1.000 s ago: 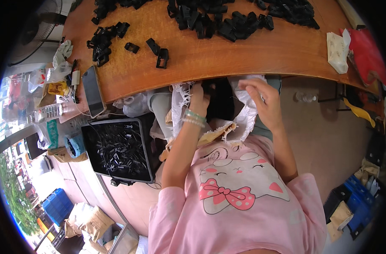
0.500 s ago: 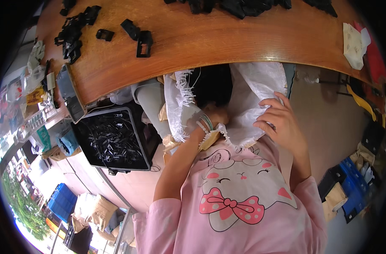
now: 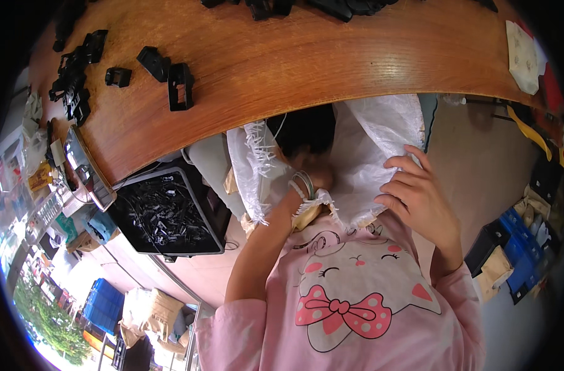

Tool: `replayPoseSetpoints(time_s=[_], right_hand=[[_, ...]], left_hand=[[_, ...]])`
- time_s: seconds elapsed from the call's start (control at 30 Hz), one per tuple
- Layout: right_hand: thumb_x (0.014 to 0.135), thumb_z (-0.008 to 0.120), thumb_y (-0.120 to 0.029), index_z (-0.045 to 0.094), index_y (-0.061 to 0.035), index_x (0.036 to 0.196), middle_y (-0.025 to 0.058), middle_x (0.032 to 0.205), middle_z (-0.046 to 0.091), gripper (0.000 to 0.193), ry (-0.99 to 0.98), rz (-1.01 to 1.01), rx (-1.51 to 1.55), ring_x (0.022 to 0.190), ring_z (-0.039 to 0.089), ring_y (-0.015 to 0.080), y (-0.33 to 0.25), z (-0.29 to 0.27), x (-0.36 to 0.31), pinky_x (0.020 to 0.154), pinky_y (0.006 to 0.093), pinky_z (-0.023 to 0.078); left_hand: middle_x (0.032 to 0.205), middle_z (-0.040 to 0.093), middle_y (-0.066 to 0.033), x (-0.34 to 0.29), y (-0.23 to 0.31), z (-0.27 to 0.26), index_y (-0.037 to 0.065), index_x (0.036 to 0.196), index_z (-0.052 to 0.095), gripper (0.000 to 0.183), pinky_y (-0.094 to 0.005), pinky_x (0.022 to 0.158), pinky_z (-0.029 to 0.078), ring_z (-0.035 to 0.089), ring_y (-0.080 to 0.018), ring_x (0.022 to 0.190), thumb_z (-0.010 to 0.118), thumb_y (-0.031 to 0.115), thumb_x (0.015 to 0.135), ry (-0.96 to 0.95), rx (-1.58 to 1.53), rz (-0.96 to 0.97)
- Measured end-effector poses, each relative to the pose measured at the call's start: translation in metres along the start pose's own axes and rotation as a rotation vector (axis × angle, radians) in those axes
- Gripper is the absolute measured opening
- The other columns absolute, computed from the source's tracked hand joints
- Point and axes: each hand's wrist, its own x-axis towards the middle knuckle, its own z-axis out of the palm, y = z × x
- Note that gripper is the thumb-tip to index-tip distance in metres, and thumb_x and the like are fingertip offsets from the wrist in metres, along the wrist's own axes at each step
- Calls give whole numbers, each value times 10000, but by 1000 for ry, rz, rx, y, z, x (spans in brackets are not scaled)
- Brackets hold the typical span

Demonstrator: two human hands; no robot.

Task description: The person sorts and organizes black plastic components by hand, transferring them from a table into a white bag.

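Note:
A white woven sack [image 3: 381,133] with frayed edges stands gaping on my lap, under the table's edge. Dark stuff [image 3: 308,127] shows in its mouth, too shadowed to name. My left hand [image 3: 319,174] reaches down inside the sack; its fingers are blurred and partly hidden. Bracelets circle that wrist. At the sack's right rim, my right hand [image 3: 418,195] has its fingers apart, touching or very near the white cloth, with nothing visible in its grasp.
The wooden table [image 3: 356,68] curves across in front. Black plastic frames [image 3: 180,86] lie on its left side, with more along the far edge. Left of the sack, a black crate [image 3: 203,204] holds many small black pieces. Blue crates [image 3: 520,247] stand at right.
The view has shifted, so the table parts appear farther left. My left hand stays in the sack and seems to have moved slightly. My right hand remains beside the rim, fingers spread.

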Motion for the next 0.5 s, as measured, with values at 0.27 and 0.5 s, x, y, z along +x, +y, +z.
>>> replayPoseSetpoints(time_s=[0.27,0.5], right_hand=[[738,677,-206,632,-35,692,71,755,608,182,37,-33,-17,969,540,211,-9,0,-1,1008,457,319],[726,707,-158,640,-35,855,79,892,625,190,113,31,-7,989,561,215,-5,-9,-7,990,447,352]], left_hand=[[894,666,-183,28,-52,76,63,830,710,256,-395,780,502,639,-320,889,580,269,752,315,-202,-339],[937,657,-199,55,-54,45,42,902,698,285,-380,815,505,638,-320,905,608,254,733,-136,-325,-274]])
